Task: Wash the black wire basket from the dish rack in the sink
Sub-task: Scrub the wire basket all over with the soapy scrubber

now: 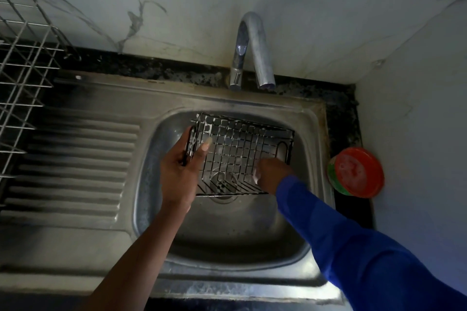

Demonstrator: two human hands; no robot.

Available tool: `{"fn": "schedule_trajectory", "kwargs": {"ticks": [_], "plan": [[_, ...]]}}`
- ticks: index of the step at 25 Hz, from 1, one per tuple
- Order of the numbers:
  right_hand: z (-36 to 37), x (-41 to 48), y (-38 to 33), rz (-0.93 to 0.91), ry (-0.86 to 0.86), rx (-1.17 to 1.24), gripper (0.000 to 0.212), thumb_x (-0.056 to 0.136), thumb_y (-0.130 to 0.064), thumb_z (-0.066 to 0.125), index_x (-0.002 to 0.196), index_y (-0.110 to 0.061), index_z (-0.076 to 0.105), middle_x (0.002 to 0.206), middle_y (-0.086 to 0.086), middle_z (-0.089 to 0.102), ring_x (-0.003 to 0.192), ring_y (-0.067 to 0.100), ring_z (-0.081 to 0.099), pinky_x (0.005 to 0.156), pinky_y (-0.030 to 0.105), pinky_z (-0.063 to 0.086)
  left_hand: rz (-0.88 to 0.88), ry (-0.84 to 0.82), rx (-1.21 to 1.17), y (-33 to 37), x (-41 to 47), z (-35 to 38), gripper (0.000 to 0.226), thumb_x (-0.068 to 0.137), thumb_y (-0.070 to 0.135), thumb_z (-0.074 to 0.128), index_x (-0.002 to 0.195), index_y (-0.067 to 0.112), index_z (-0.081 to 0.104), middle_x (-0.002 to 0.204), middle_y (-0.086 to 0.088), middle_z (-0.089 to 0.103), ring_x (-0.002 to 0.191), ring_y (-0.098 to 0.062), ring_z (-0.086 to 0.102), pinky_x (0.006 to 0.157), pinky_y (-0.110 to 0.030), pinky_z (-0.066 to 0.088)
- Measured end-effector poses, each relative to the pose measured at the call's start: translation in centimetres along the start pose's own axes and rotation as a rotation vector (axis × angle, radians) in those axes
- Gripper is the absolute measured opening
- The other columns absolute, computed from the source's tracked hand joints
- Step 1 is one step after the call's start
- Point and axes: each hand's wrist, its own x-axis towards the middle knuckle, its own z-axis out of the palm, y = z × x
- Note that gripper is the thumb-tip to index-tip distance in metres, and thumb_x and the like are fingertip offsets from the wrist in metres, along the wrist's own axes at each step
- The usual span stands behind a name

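- A black wire basket (242,149) is seen inside the bowl of the sink (313,118), tilted so that its open side is turned towards the camera and its near edge lies over the drain (223,184).
- The left end of the basket is gripped by the left hand (177,174): the thumb is laid straight along the inner side of the end wall, and the fingers are wrapped round its outer side.
- The right hand (271,174), reaching from a blue sleeve (353,247), is set against the basket's wires at the right-hand near corner of the sink bowl. A small white patch is seen at its knuckles. Its fingers are turned away, so it cannot be told how far they are curled or whether anything is held.
- A curved metal tap (252,40) is mounted behind the sink, with its spout arched over the back rim.
- A ribbed drainboard (75,166) is joined to the left of the sink.
- A silver dish rack (22,78) is stood at the far left of the sink, past the drainboard.
- A round red-and-green tub (358,171) is placed on the dark counter just right of the sink.
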Motion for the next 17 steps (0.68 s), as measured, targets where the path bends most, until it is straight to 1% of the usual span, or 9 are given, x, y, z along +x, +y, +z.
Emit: {"fn": "schedule_trajectory", "kwargs": {"ticks": [2, 3, 6, 8, 10, 12, 14, 15, 17], "plan": [[0.5, -0.6, -0.4, 0.032, 0.058, 0.024, 0.02, 0.091, -0.012, 0.055, 0.109, -0.004, 0.06, 0.11, 0.011, 0.063, 0.1, 0.028, 0.062, 0.073, 0.027, 0.045, -0.008, 0.018, 0.01, -0.1, -0.1, 0.0, 0.046, 0.09, 0.043, 0.066, 0.134, 0.038, 0.059, 0.055, -0.016, 0.026, 0.048, -0.012, 0.023, 0.047, -0.028, 0.022], [0.8, -0.5, -0.7, 0.036, 0.088, 0.113, 0.02, 0.09, -0.012, 0.057, 0.107, -0.002, 0.061, 0.108, 0.01, 0.063, 0.099, 0.026, 0.062, 0.074, 0.024, 0.045, -0.012, 0.016, 0.014, -0.2, 0.0, 0.0, 0.047, 0.089, 0.046, 0.067, 0.135, 0.037, 0.059, 0.058, -0.02, 0.026, 0.049, -0.016, 0.023, 0.048, -0.029, 0.023], [-0.3, -0.4, -1.6, 0.049, 0.151, 0.518, 0.008, 0.086, -0.006, 0.063, 0.086, -0.002, 0.069, 0.091, -0.003, 0.065, 0.081, 0.009, 0.06, 0.075, 0.018, 0.045, -0.01, 0.002, -0.023, -0.3, 0.4, 0.0, 0.051, 0.089, 0.051, 0.068, 0.136, 0.034, 0.059, 0.06, -0.022, 0.027, 0.051, -0.025, 0.022, 0.048, -0.027, 0.024], [-1.0, 0.2, -1.3, 0.137, 0.28, 0.686, 0.008, 0.086, -0.003, 0.062, 0.083, -0.003, 0.07, 0.086, 0.002, 0.067, 0.076, 0.01, 0.058, 0.073, 0.02, 0.043, -0.014, -0.011, -0.045, -0.3, 0.7, -0.1, 0.048, 0.092, 0.046, 0.068, 0.137, 0.034, 0.059, 0.056, -0.012, 0.031, 0.054, -0.03, 0.023, 0.052, -0.033, 0.025], [-0.7, -0.2, -1.4, 0.172, 0.309, 0.739, 0.01, 0.086, -0.002, 0.064, 0.091, 0.004, 0.069, 0.095, 0.013, 0.07, 0.082, 0.015, 0.061, 0.076, 0.023, 0.046, -0.008, -0.018, -0.06, -0.3, 0.7, -0.1, 0.041, 0.095, 0.036, 0.067, 0.135, 0.033, 0.061, 0.054, 0.002, 0.033, 0.055, -0.03, 0.023, 0.054, -0.039, 0.024], [0.3, -0.7, -1.9, 0.113, 0.266, 0.722, 0.012, 0.085, -0.001, 0.064, 0.092, 0.007, 0.069, 0.099, 0.017, 0.071, 0.086, 0.019, 0.064, 0.079, 0.024, 0.049, 0.016, -0.022, -0.056, -0.2, 0.8, 0.0, 0.037, 0.095, 0.032, 0.066, 0.131, 0.037, 0.063, 0.056, -0.007, 0.03, 0.053, -0.026, 0.023, 0.055, -0.045, 0.022], [-0.1, -0.5, -1.7, 0.166, 0.346, 0.812, 0.011, 0.086, -0.002, 0.063, 0.094, 0.002, 0.07, 0.1, 0.015, 0.07, 0.089, 0.022, 0.066, 0.083, 0.03, 0.053, 0.019, -0.011, -0.03, -0.2, 0.9, 0.1, 0.036, 0.095, 0.032, 0.066, 0.13, 0.04, 0.063, 0.057, -0.013, 0.028, 0.052, -0.024, 0.023, 0.054, -0.044, 0.021], [-0.4, -0.1, -1.3, 0.203, 0.387, 0.858, 0.011, 0.087, -0.004, 0.064, 0.095, -0.001, 0.07, 0.099, 0.012, 0.069, 0.088, 0.021, 0.065, 0.083, 0.032, 0.054, 0.011, -0.002, -0.02, -0.3, 0.9, 0.2, 0.038, 0.095, 0.033, 0.067, 0.132, 0.039, 0.062, 0.057, -0.015, 0.027, 0.052, -0.024, 0.023, 0.054, -0.044, 0.022], [-0.3, -0.1, -0.9, 0.197, 0.323, 0.807, 0.009, 0.084, -0.009, 0.068, 0.092, -0.006, 0.067, 0.095, 0.008, 0.067, 0.087, 0.021, 0.064, 0.082, 0.031, 0.054, -0.024, 0.009, -0.002, -0.5, 0.8, 0.2, 0.044, 0.094, 0.036, 0.067, 0.137, 0.032, 0.06, 0.059, -0.024, 0.026, 0.052, -0.024, 0.023, 0.053, -0.042, 0.022]]}}
